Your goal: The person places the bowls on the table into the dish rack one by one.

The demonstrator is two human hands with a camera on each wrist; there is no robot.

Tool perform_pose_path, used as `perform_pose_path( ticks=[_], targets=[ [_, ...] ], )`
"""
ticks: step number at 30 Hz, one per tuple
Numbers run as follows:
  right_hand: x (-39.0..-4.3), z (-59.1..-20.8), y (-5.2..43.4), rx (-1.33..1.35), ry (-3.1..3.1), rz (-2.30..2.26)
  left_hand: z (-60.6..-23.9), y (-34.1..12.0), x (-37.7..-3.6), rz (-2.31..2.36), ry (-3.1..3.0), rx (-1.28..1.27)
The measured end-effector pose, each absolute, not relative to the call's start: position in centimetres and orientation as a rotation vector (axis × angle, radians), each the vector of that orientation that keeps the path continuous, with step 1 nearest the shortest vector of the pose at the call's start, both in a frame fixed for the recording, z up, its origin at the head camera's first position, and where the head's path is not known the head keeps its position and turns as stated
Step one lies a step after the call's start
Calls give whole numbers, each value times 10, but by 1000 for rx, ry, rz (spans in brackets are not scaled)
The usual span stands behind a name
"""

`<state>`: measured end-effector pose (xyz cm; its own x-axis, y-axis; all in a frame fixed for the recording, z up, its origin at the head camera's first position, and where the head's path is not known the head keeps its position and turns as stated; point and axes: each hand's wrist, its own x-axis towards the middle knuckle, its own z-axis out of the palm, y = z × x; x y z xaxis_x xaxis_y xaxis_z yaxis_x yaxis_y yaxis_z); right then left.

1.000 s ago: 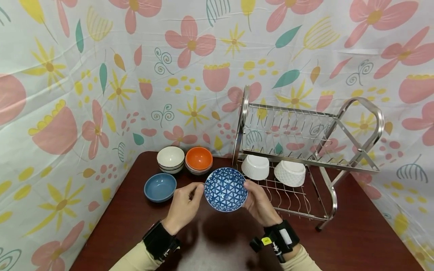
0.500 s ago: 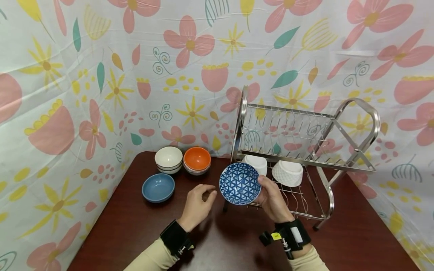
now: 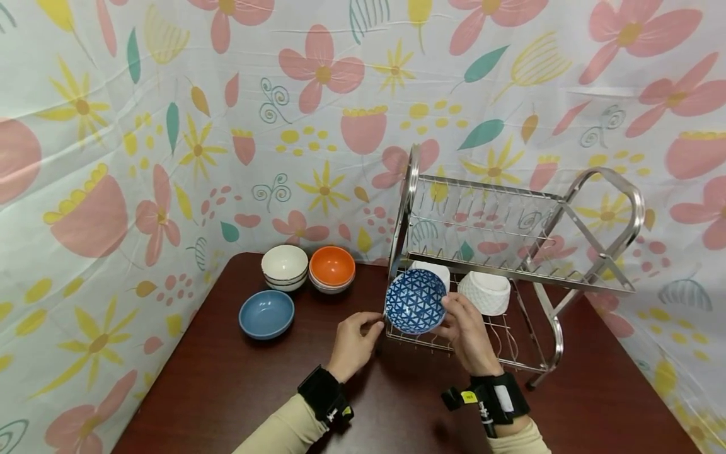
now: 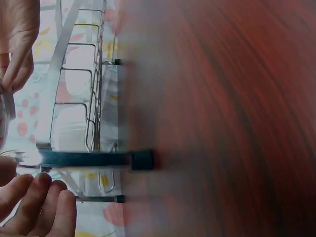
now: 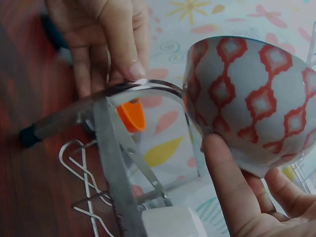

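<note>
Your right hand [image 3: 466, 334] cups the blue patterned bowl [image 3: 415, 301] at the dish rack [image 3: 513, 277], while your left hand's [image 3: 354, 343] fingers curl on its frame.

Left white bowl [image 3: 435, 272] half hidden behind patterned bowl [image 3: 415, 301]; tabletop [image 4: 222, 118] blurred.
</note>
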<state>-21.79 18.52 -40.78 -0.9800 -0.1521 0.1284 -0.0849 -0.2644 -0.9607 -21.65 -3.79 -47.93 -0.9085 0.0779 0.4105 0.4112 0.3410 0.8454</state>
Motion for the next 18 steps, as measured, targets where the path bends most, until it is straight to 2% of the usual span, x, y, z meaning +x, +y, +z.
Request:
perform_pose_path(
  ticks=[18],
  targets=[
    [-221, -411, 180, -105, 2226, -2461, -486, -30, -221, -1501, -2342, -435]
  ],
)
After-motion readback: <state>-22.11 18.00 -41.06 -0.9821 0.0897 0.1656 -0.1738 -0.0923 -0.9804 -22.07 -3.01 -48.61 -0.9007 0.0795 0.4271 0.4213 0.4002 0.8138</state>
